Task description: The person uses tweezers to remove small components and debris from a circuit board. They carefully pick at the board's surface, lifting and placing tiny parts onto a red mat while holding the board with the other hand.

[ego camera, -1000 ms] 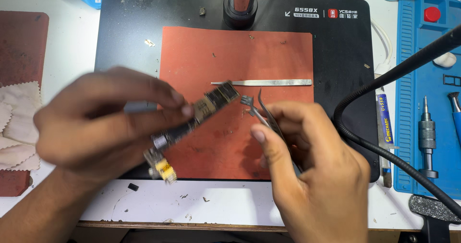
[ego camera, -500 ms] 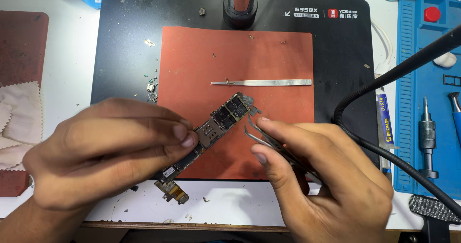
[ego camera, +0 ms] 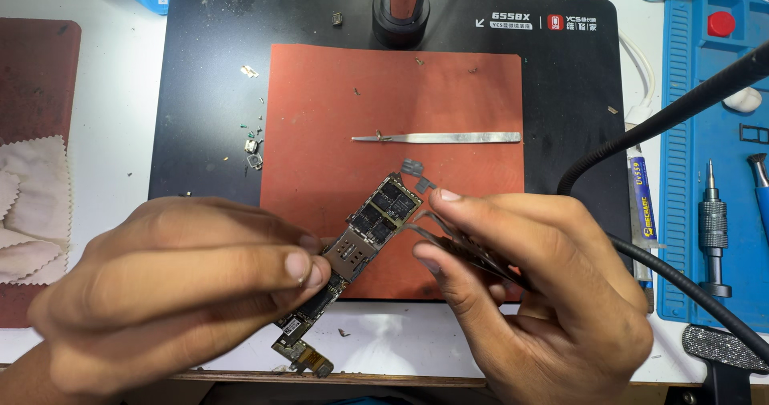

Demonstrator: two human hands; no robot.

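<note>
circuit board | left hand pinches | tweezers maybe touching edge

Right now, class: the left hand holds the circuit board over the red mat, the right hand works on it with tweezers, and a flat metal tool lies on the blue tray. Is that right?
Not quite. The head view shows the flat metal tool lying on the red mat, not the blue tray. The rest holds: left hand holds the circuit board, right hand holds tweezers.

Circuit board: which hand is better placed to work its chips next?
Right, probably. The right hand holds tweezers whose tips sit beside the circuit board; the left hand is busy pinching it.
</note>
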